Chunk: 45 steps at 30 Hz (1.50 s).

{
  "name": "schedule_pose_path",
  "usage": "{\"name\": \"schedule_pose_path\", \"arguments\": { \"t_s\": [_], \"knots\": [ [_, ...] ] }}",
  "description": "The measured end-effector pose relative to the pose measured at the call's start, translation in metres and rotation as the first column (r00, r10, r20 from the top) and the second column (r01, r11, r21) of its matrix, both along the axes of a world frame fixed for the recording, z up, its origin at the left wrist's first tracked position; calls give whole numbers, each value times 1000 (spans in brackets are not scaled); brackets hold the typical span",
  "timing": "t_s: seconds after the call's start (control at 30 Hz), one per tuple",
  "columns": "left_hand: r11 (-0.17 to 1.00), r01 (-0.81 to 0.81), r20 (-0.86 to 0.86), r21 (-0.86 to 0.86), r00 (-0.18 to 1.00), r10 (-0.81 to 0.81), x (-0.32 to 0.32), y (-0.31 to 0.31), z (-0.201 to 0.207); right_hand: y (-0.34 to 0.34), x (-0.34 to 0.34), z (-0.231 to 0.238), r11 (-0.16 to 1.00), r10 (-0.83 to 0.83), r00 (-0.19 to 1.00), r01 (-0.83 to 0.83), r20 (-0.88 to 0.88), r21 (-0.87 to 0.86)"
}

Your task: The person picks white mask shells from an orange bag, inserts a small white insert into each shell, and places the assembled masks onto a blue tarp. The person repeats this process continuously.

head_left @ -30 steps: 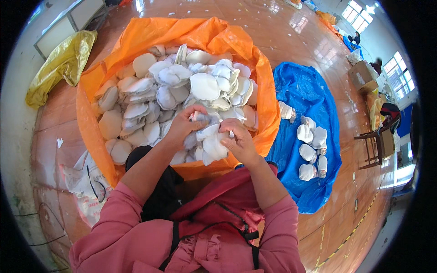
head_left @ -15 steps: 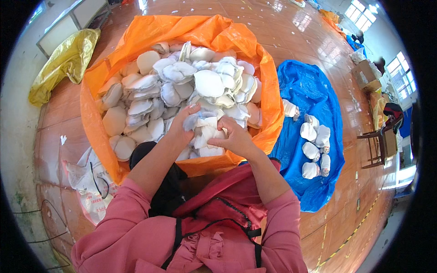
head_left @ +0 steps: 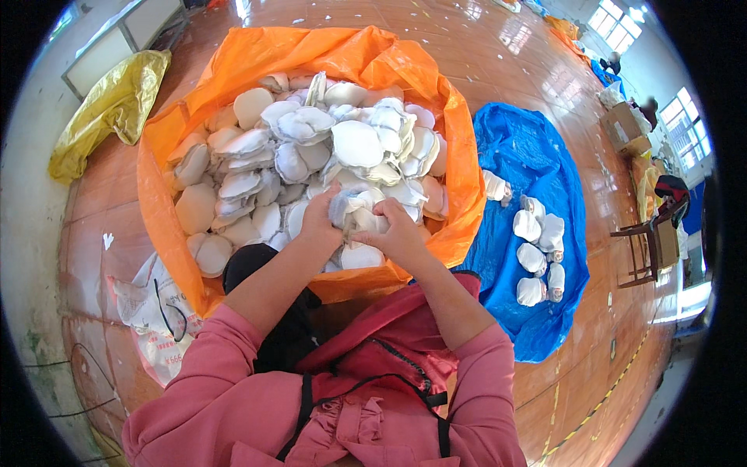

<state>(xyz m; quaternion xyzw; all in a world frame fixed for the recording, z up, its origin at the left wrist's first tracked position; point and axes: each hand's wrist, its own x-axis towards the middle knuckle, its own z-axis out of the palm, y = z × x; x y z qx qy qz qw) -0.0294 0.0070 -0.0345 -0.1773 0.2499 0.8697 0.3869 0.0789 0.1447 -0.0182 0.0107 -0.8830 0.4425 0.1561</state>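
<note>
A large orange sack [head_left: 457,93] lies spread wide in front of me, heaped with soft white rounded pads [head_left: 357,144], some of them in stacks. Over its near side, my left hand [head_left: 319,222] and my right hand [head_left: 401,233] grip a crumpled white cloth piece [head_left: 358,208] between them. The left fingers curl round its greyish left end. Thumb and fingers of my right hand pinch its right side. Exactly what the piece is, and whether more pads are in it, I cannot tell. One loose white pad [head_left: 361,255] lies just below my hands.
To the right, a blue sheet [head_left: 498,311] bears several white wrapped bundles [head_left: 531,258]. A yellow sack [head_left: 109,109] lies by the left wall, and a printed white sack [head_left: 159,342] at the near left. A wooden chair [head_left: 640,253] and a cardboard box [head_left: 625,128] stand far right.
My hands have drawn slightly closer together around the white cloth piece, bunching it up. The pad below my hands now shows more. The bundles on the blue sheet have not moved.
</note>
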Motion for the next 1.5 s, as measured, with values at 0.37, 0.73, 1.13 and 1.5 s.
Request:
{"name": "schedule_pose_path", "arguments": {
  "t_s": [0.37, 0.73, 1.13, 1.5],
  "knots": [
    [832, 235, -480, -503, 724, -495, 4, -30, 52, 26, 13, -16, 944, -210, 962, 246, 176, -220],
    [584, 43, -569, -811, 175, -803, -2, -33, 46, 22, 21, 10, 705, 224, 898, 119, 378, -699],
    [505, -518, -621, -691, 68, -781, 21, -20, 40, 4, 16, 32, 940, 71, 834, 128, 548, -316],
    [541, -305, -620, -784, 444, -647, -11, -19, 26, 8, 15, -4, 988, 150, 984, -146, 99, -44]
  ]
}}
